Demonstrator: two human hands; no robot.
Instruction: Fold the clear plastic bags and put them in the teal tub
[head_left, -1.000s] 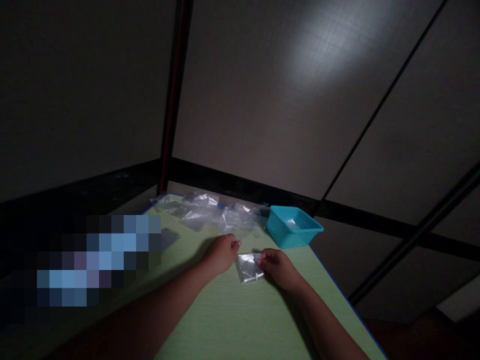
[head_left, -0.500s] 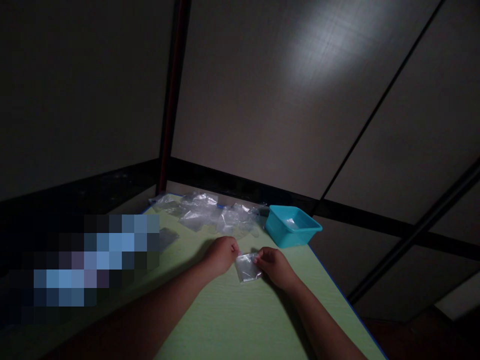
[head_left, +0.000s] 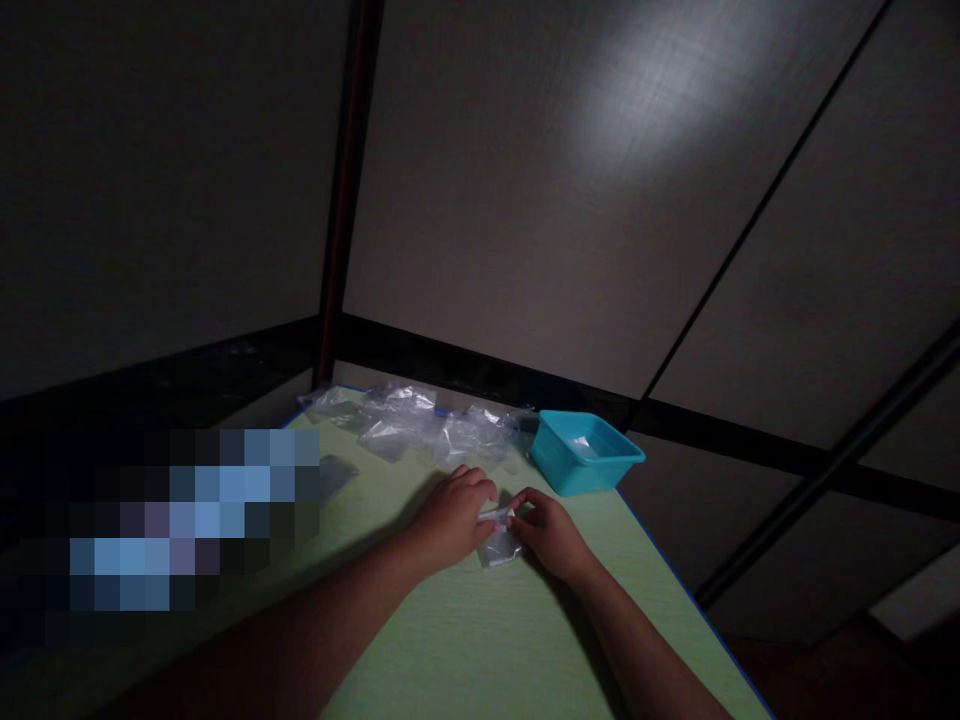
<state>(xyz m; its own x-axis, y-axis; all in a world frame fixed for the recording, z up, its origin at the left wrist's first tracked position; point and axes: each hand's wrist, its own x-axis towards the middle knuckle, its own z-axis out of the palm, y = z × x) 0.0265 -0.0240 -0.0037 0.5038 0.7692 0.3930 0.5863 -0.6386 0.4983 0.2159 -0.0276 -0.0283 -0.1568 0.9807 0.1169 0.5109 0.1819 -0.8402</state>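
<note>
A small clear plastic bag (head_left: 501, 549) lies on the green tabletop between my hands, its upper edge partly covered by my fingers. My right hand (head_left: 546, 532) pinches the bag's upper right corner between thumb and fingers. At the upper left edge is my left hand (head_left: 455, 518), its thumb resting on the bag and its fingers curved but apart from the thumb. Whether anything is inside the bag I cannot tell.
A pile of clear plastic bags (head_left: 405, 420) spreads along the table's far edge. To its right stands a turquoise plastic basket (head_left: 574, 470) with something pale inside. A flat grey packet (head_left: 336, 478) lies at the left, beside a pixelated area. Dark panels rise behind the green table (head_left: 450, 650).
My left hand has moved slightly down and right; its fingers have opened from a pinch and its thumb now reaches over the bag. My right hand keeps its hold on the corner.
</note>
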